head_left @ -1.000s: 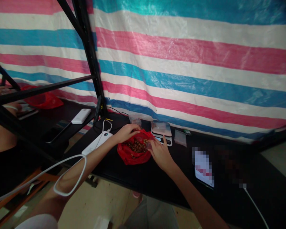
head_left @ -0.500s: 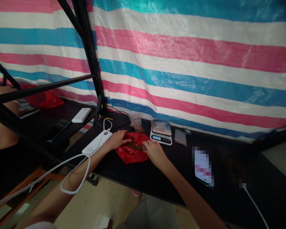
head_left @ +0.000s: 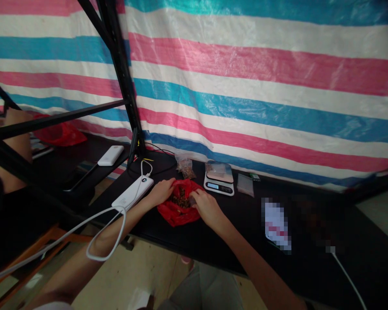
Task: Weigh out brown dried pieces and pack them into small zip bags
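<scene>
A red plastic bag (head_left: pixel 177 216) lies on the black table with its mouth spread, and small brown grains (head_left: pixel 180 199) show inside. My left hand (head_left: pixel 162 192) is closed on the left rim of this bag. At the right side of the mouth, my right hand (head_left: pixel 208 208) has its fingers curled together, pinching a small, see-through greyish piece; its exact kind is unclear. Just behind stand filled clear zip bags (head_left: pixel 186 167) and a white digital scale (head_left: pixel 218 186) with a lit display and clear plastic on its pan.
Flat clear bags (head_left: pixel 245 185) lie right of the scale. A white power bank (head_left: pixel 132 194) with a looping white cable (head_left: pixel 105 258) is by my left arm. Further right is a phone (head_left: pixel 276 224). Another person's arm (head_left: pixel 17 146) shows at the left, beyond a black metal frame (head_left: pixel 119 73).
My right fingers have curled more and shifted slightly left over the bag's mouth. My left hand has moved a little with the rim, and the mouth shows more of the grains.
</scene>
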### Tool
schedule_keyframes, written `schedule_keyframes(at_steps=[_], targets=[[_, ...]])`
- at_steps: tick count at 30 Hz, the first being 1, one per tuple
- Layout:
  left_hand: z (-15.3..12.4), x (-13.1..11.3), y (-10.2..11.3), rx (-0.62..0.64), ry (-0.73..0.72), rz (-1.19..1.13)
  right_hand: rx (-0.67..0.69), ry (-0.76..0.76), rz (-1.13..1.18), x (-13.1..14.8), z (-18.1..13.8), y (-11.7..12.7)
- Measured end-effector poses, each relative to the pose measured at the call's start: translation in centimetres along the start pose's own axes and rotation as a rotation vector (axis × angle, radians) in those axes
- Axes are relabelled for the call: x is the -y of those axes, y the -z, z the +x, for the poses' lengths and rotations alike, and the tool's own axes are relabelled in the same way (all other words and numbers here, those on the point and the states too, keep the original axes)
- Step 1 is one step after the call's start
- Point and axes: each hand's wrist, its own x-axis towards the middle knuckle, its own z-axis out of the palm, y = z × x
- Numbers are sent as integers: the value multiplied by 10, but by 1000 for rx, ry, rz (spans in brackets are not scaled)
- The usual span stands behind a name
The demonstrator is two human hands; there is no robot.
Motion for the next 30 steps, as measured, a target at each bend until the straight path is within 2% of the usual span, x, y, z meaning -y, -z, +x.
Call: schedule_keyframes(at_steps=[5, 8, 13, 18, 22, 30], targets=[[-2, 5, -11, 20, 24, 103, 21, -16, -6, 5, 1, 0], [-2, 11, -16, 36, 19, 62, 39, -39, -60, 12, 0, 7], [2, 17, -21, 15, 16, -348, 63, -46, -39, 18, 1, 6], [7, 16, -28, -88, 83, -856, 24, -79, 150, 15, 2, -8], [7, 8, -29, -87, 171, -1201, -46, -116, 320, 11, 2, -15], [3, -3, -19, -79, 208, -1357, -202, -164, 864, -4, 9, -52]])
